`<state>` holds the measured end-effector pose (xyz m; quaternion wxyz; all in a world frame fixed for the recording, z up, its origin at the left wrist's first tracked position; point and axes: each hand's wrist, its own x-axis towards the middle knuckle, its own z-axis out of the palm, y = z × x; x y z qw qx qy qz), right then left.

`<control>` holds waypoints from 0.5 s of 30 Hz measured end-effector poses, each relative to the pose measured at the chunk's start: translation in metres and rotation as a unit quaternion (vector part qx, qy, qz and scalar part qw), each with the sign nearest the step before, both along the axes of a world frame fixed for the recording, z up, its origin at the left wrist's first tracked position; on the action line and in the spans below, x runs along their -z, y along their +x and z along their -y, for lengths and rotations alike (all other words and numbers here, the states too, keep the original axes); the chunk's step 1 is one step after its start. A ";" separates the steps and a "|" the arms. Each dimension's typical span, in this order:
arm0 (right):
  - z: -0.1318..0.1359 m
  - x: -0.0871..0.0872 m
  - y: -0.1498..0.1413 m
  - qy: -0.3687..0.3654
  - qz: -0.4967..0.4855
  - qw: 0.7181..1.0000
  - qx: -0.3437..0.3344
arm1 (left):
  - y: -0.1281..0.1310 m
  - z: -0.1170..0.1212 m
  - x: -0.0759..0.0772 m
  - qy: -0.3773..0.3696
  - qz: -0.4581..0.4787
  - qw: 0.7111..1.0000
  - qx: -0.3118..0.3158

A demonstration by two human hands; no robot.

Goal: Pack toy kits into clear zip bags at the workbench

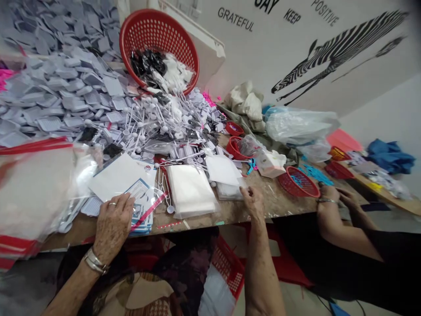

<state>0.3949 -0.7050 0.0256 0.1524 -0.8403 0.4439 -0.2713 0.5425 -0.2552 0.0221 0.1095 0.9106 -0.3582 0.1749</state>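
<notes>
My left hand (113,226), wearing a ring and a bangle, lies with bent fingers on a clear bag of blue-edged printed cards (141,206) at the table's front edge. A white sheet (115,177) rests just beyond those fingers. My right hand (253,202) pinches the near edge of a translucent white packet (226,186). A thick stack of white plastic sleeves (189,191) lies between my hands. Thin white sticks with round heads (158,127) are heaped beyond it, and one lies near the stack's front corner.
A tipped red basket (158,48) spills black and white pieces onto several grey plastic trays (66,96). A large clear bag (36,193) with red stripes lies at far left. To the right, a co-worker's hands (330,197) are beside a red basket (298,182) holding blue pieces.
</notes>
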 end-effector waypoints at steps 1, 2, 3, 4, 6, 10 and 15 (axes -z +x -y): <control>0.005 0.004 0.000 0.013 0.006 1.000 0.006 | 0.000 0.000 0.000 -0.001 0.001 1.000 0.001; 0.009 0.007 -0.001 0.028 0.015 0.999 0.014 | 0.000 0.000 0.000 0.000 0.002 1.000 0.003; 0.014 0.010 -0.002 0.043 0.024 0.999 0.021 | 0.000 0.000 0.000 0.001 0.005 1.000 0.004; 0.018 0.012 -0.002 0.058 0.032 0.997 0.026 | 0.000 -0.001 0.000 0.002 0.010 1.000 0.004; 0.027 0.014 -0.003 0.090 0.046 0.994 0.030 | 0.000 -0.001 0.001 0.006 0.021 1.000 0.004; 0.039 0.014 -0.003 0.141 0.054 0.988 0.027 | 0.000 -0.001 0.001 0.004 0.033 0.999 0.009; 0.035 0.007 0.001 0.173 0.069 0.981 0.047 | 0.000 -0.002 0.002 0.003 0.032 0.999 0.010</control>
